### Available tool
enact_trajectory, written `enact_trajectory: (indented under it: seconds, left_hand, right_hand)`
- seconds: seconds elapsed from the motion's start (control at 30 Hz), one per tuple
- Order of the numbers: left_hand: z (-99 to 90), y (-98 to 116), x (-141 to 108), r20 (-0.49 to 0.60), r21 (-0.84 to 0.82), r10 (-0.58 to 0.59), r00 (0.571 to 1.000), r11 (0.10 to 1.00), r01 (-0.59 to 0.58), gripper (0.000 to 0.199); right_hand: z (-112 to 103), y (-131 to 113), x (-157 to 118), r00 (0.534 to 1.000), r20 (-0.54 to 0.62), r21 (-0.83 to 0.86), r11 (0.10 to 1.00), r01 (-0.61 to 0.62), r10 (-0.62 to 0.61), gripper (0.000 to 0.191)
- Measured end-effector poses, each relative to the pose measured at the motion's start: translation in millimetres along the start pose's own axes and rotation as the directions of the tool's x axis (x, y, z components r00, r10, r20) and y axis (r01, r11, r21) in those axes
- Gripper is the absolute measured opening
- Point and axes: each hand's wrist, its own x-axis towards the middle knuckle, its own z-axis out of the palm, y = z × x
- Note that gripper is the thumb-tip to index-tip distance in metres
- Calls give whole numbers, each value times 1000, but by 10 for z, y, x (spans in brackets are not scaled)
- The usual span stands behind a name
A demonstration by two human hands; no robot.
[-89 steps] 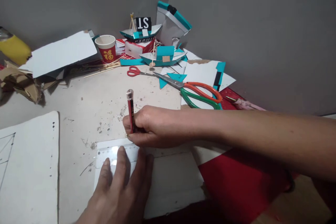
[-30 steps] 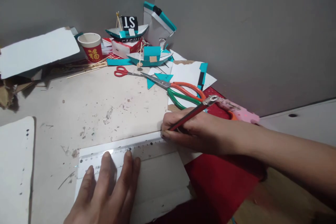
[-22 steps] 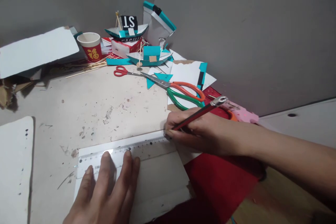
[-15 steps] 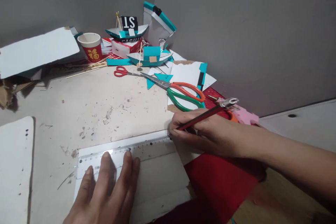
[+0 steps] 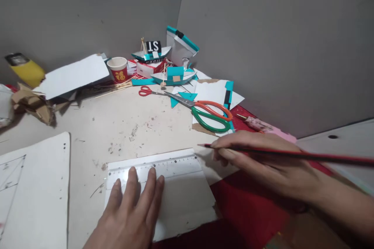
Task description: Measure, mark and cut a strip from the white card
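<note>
My left hand [image 5: 128, 210] lies flat with fingers spread, pressing a clear ruler [image 5: 169, 165] onto a piece of white card [image 5: 181, 206]. The ruler runs along the card's far edge. Dark dots mark the strip near that edge. Between the fingers of my right hand [image 5: 257, 163] is a red and black pencil [image 5: 271, 153]. Its tip points left, just beyond the card's far right corner and apart from the ruler. Large scissors [image 5: 210, 114] with orange and green handles lie beyond my right hand, partly on card scraps.
Two small paper boats [image 5: 173, 77] and a red paper cup [image 5: 119, 71] stand at the back. Small red-handled scissors [image 5: 145, 91] lie before them. On the left is a marked white board [image 5: 43, 186]. A pink glue gun [image 5: 263, 126] lies at right. Grey walls close the back.
My right hand has lifted the pencil off the ruler's right end and turned it lower, nearly level. My left hand stays on the ruler. The view has swung left and up.
</note>
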Motion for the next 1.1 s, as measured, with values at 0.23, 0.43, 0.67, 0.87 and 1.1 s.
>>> enact_trajectory:
  seconds: [0.23, 0.43, 0.67, 0.87, 1.1]
  left_hand:
    - [-62, 18, -66, 9, -84, 63, 998, 995, -62, 76]
    - [-65, -27, -101, -71, -337, 107, 992, 933, -125, 74]
    - [-41, -56, -113, -337, -503, -4, 942, 846, -176, 45]
    - [-1, -610, -22, -264, -727, -377, 888, 683, 74, 31]
    - [-18, -895, 41, 203, -724, -304, 931, 594, 352, 43]
  right_hand:
    - [352, 19, -147, 962, 80, -138, 952, 272, -263, 28]
    - [513, 60, -235, 943, 127, -229, 916, 328, -306, 32]
    - [528, 95, -359, 942, 139, -155, 932, 326, -306, 40]
    - [502, 48, -405, 947, 115, -119, 942, 314, -301, 39]
    - [531, 127, -562, 964, 75, -145, 953, 264, -256, 37]
